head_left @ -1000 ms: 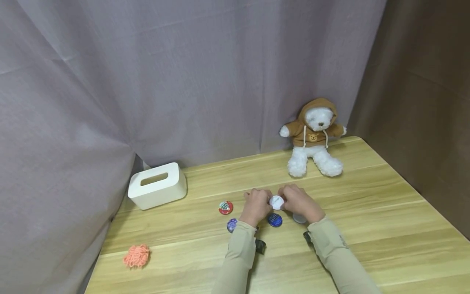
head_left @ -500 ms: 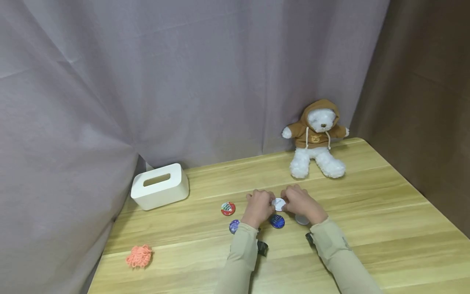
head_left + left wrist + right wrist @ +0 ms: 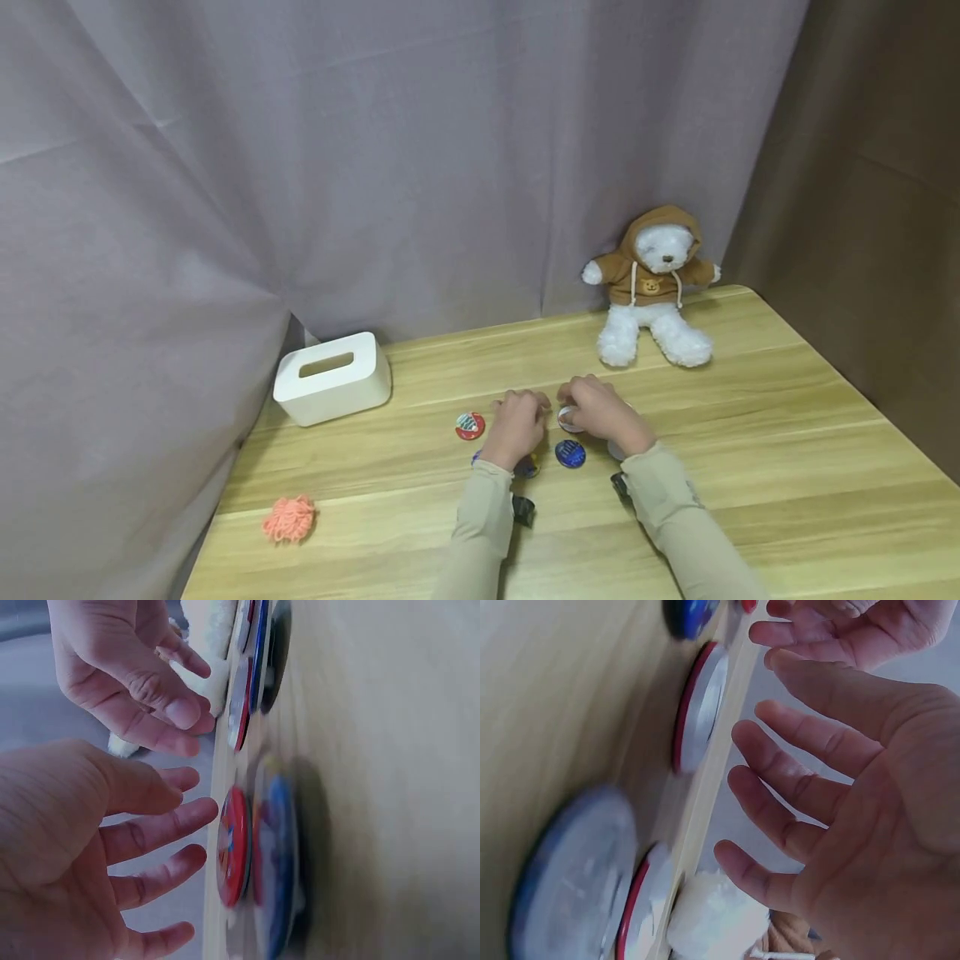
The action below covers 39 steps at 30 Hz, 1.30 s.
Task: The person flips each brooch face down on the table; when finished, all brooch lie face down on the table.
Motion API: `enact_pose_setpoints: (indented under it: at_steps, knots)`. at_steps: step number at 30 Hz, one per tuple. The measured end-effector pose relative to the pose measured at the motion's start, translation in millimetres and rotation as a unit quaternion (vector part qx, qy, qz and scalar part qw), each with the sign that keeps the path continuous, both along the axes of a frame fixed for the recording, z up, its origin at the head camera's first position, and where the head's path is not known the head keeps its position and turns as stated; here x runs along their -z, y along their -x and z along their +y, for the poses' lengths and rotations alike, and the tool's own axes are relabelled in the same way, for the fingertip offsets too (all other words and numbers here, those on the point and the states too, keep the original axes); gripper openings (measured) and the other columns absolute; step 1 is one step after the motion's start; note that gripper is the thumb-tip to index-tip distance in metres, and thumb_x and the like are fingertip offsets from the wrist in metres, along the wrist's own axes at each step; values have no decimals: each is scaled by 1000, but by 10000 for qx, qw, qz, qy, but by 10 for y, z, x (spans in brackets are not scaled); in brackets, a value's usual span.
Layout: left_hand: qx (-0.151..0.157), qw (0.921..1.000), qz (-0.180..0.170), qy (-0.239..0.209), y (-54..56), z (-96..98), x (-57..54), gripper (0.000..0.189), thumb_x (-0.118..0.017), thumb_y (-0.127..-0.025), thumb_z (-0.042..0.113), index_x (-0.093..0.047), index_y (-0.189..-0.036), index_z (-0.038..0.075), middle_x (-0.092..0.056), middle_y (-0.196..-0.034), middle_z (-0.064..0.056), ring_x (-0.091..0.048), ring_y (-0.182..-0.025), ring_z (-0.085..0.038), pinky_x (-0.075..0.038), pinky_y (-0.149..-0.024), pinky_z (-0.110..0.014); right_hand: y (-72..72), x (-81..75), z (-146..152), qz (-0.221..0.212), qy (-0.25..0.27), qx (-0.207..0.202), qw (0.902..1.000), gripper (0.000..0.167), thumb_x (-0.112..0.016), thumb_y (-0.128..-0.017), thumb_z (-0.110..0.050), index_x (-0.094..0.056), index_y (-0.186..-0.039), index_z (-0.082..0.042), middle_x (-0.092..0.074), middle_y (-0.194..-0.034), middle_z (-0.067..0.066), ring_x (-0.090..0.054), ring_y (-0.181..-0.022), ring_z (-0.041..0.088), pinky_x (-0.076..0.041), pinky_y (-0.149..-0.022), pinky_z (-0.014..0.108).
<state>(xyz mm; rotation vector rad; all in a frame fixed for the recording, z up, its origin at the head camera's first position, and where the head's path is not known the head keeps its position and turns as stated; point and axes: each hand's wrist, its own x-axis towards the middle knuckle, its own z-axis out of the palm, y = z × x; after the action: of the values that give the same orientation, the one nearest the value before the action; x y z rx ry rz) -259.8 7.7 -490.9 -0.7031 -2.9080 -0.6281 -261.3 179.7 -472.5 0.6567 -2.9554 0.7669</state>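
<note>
On the left of the table (image 3: pixel 397 517) we see a red badge (image 3: pixel 470 426) lying picture side up, just left of our left hand (image 3: pixel 517 427), which is relaxed, fingers spread, holding nothing. Below its wrist a yellow-and-blue badge (image 3: pixel 529 467) is partly covered. To the right lie a dark blue badge (image 3: pixel 570 453) on the near side and a white-backed badge (image 3: pixel 703 712) just beyond it. Our right hand (image 3: pixel 600 410) hangs over the latter, fingers loose and apart from it. Under the right wrist sits a pale-backed badge (image 3: pixel 577 877). We judge these discs light, stiff and a little slippery on their glossy faces; we'd pinch opposite edges of the rim, keeping fingertips off any pin behind.
</note>
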Motion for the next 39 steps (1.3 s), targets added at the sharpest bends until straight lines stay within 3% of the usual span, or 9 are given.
enact_pose_setpoints:
  at_steps: [7,14,20,29,39]
  knots:
    - [-22,10000,-45,-18,-23,-168,-50,33,-73,-80,-4,-76,-109,11,-74,-107,-5,-64,-101,-33,-45,-83,-52,22,-37,-166,-151,-98,-51,9998,27,-79,-72,-4,-73,-98,0,-69,-85,5,-58,-83,28,-46,-78,54]
    - [-182,9997,128,89,-6,-359,-80,41,-73,-71,-7,-76,-107,11,-73,-103,-5,-63,-97,-32,-45,-80,-48,72,-39,-290,-126,-194,-167,9996,35,-82,-66,-3,-73,-99,0,-63,-79,4,-54,-81,25,-43,-78,51]
    - [-153,9999,31,22,-21,-434,-66,43,-70,-69,-10,-76,-106,12,-73,-103,-4,-63,-97,-31,-43,-79,-49,52,-11,-401,-61,-187,-197,9996,32,-85,-61,-4,-73,-91,-4,-58,-71,0,-50,-78,26,-39,-72,47]
    - [40,9995,-254,175,-57,-416,-94,38,-76,-68,-6,-77,-101,13,-71,-97,-3,-60,-92,-28,-40,-78,-46,-5,9,-469,-168,-545,-91,9983,35,-86,-61,-3,-71,-92,-6,-62,-83,1,-49,-85,29,-39,-76,49]
    - [-79,9992,-328,229,-5,-472,-54,31,-77,-68,-6,-78,-92,13,-75,-99,-3,-62,-95,-31,-40,-78,-48,29,40,-509,-119,-664,-164,9976,28,-81,-61,4,-67,-81,-10,-62,-77,1,-50,-78,26,-40,-73,50]
